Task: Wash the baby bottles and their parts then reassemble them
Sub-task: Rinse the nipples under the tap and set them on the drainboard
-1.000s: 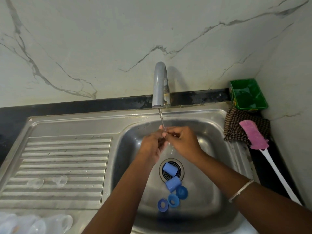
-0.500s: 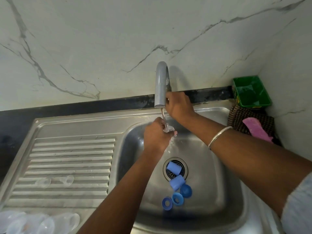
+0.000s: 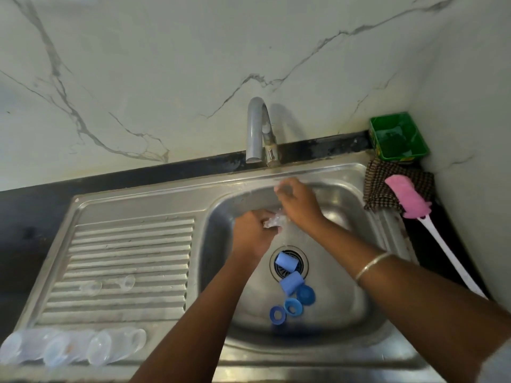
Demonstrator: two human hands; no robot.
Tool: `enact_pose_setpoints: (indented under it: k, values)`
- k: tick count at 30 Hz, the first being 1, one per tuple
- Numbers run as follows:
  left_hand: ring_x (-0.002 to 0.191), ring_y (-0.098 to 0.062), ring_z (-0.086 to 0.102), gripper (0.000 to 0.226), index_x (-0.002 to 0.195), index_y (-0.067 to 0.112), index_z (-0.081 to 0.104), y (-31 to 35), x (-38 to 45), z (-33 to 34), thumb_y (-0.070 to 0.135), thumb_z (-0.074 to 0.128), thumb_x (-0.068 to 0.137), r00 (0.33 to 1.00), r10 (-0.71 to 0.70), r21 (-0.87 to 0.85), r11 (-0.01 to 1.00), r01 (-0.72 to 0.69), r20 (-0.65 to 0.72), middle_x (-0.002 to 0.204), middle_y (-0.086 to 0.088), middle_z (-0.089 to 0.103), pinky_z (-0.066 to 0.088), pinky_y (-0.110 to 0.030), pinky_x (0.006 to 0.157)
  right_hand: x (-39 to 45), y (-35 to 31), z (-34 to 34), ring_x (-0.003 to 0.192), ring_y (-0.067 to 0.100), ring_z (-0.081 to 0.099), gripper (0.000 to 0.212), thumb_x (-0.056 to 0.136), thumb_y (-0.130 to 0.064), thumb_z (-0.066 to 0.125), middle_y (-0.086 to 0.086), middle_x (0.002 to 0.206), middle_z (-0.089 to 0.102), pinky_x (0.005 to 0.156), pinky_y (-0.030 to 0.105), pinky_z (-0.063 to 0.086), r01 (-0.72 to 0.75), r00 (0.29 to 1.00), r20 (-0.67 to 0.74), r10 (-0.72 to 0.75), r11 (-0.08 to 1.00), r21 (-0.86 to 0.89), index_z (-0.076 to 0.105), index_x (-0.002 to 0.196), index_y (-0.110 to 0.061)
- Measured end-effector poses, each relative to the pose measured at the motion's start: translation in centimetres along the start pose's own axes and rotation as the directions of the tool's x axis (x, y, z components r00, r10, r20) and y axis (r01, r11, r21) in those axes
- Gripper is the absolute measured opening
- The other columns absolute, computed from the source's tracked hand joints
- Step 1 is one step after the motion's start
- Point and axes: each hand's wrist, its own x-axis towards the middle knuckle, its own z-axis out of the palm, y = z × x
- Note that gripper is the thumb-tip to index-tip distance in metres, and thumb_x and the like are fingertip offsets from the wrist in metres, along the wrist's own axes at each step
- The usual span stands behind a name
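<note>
Over the sink basin (image 3: 345,272), my left hand (image 3: 251,233) pinches a small clear teat (image 3: 273,221) in its fingertips. My right hand (image 3: 300,204) hovers just right of it, blurred, fingers loosely bent and holding nothing I can see. No water runs from the grey tap (image 3: 255,131). Two blue caps (image 3: 290,281) and three blue rings (image 3: 293,306) lie near the drain (image 3: 302,265). Two clear teats (image 3: 91,287) rest on the ribbed drainboard (image 3: 130,244). Three clear bottles (image 3: 63,348) lie on their sides at the front left.
A pink bottle brush with a white handle (image 3: 409,197) lies right of the sink on a checked cloth (image 3: 378,186). A green tray (image 3: 398,136) stands in the back right corner. A marble wall rises close behind the tap.
My right hand has come off the tap handle and dropped beside my left hand. The water stream has stopped. My left hand still holds the teat.
</note>
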Motion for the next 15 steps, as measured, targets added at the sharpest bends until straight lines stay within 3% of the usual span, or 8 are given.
enact_pose_setpoints:
  k: [2, 4, 8, 11, 15]
  values:
    - [0.096, -0.009, 0.068, 0.027, 0.105, 0.016, 0.076, -0.5, -1.3, 0.2, 0.014, 0.082, 0.079, 0.999, -0.041, -0.048, 0.998, 0.041, -0.001, 0.105, 0.003, 0.075, 0.047, -0.01, 0.085, -3.2, 2.0, 0.1, 0.076, 0.023, 0.071, 0.019, 0.099, -0.032, 0.057, 0.01, 0.103, 0.071, 0.059, 0.031, 0.058, -0.08, 0.991, 0.116, 0.068, 0.991, 0.105, 0.063, 0.11, -0.019]
    - [0.08, 0.001, 0.064, 0.022, 0.1, 0.018, 0.078, -0.8, -2.6, 0.2, 0.013, 0.08, 0.079, 0.998, -0.066, -0.068, 0.996, 0.065, -0.02, 0.095, 0.007, 0.074, 0.039, 0.001, 0.071, -5.9, 3.4, 0.3, 0.072, 0.019, 0.074, 0.011, 0.095, -0.037, 0.064, 0.003, 0.098, 0.073, 0.062, 0.035, 0.062, -0.148, 0.974, 0.197, 0.115, 0.975, 0.164, 0.067, 0.104, -0.031]
    - [0.071, 0.008, 0.061, 0.019, 0.094, 0.021, 0.077, -1.5, -5.4, 0.7, 0.013, 0.081, 0.077, 0.998, -0.069, -0.103, 0.992, 0.068, -0.01, 0.082, 0.013, 0.07, 0.041, -0.001, 0.066, -9.0, 5.0, 1.1, 0.074, 0.014, 0.074, 0.026, 0.086, -0.033, 0.077, 0.004, 0.093, 0.074, 0.069, 0.036, 0.063, -0.118, 0.979, 0.183, 0.087, 0.978, 0.169, 0.07, 0.111, -0.028]
    - [0.072, 0.004, 0.064, 0.024, 0.091, 0.018, 0.071, -2.3, -6.7, 0.7, 0.009, 0.083, 0.073, 0.996, -0.085, -0.123, 0.989, 0.087, 0.017, 0.082, 0.01, 0.072, 0.047, -0.005, 0.066, -10.3, 5.3, 1.7, 0.073, 0.018, 0.074, 0.026, 0.08, -0.03, 0.084, 0.003, 0.084, 0.076, 0.072, 0.035, 0.063, -0.099, 0.984, 0.162, 0.078, 0.987, 0.128, 0.075, 0.103, -0.025]
    - [0.072, -0.003, 0.07, 0.032, 0.093, 0.011, 0.073, -2.7, -7.4, 0.1, -0.001, 0.085, 0.066, 0.995, -0.079, -0.239, 0.967, 0.093, 0.068, 0.082, 0.004, 0.075, 0.055, -0.016, 0.071, -11.1, 4.9, 2.4, 0.065, 0.014, 0.073, 0.027, 0.077, -0.035, 0.085, 0.003, 0.074, 0.076, 0.064, 0.021, 0.059, -0.111, 0.986, 0.14, 0.091, 0.983, 0.143, 0.077, 0.097, -0.018]
